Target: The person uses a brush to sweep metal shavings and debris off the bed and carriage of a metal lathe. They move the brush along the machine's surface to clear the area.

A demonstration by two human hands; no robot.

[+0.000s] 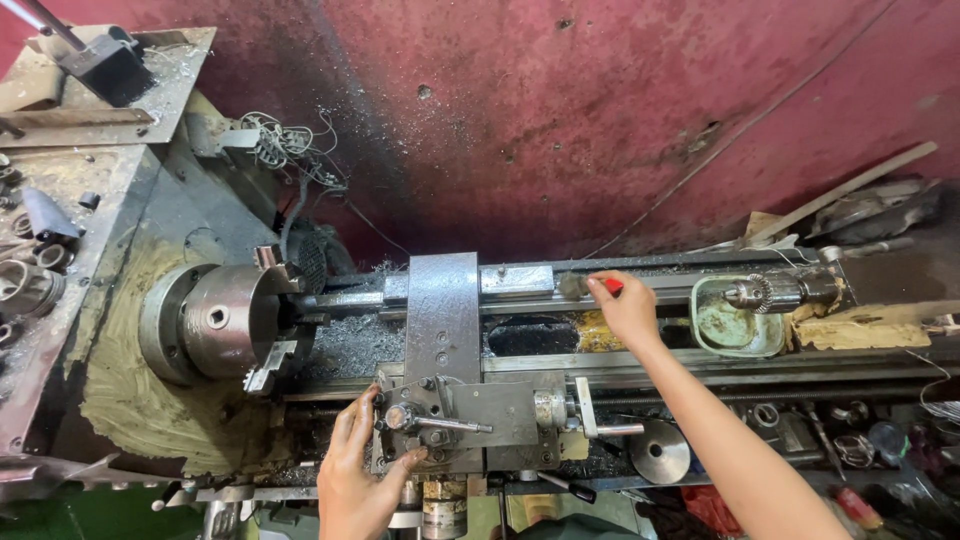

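Two hands work over one metal lathe [440,330] whose bed runs left to right across the middle of the frame. At lower centre the left hand [352,470] rests against the carriage controls, fingers curled loosely toward one small lever handle [440,424] on the carriage [442,310]; whether it actually grips the lever cannot be told. Right of centre, the right hand [628,310] reaches to the far rail of the bed and pinches a small brush [590,287] with a red handle and a dark bristle head; its long axis lies along the bed, bristles pointing toward the left of the frame. The right hand is thus the nearer one to the rail, and the carriage stands just to the left of the bristles. One three-jaw chuck [215,320] sits at middle left, its jaws empty. One drill chuck [755,293] on the tailstock lies at middle right above one shallow green tray [735,345]. Grey metal chips [350,345] cover the bed between chuck and carriage.
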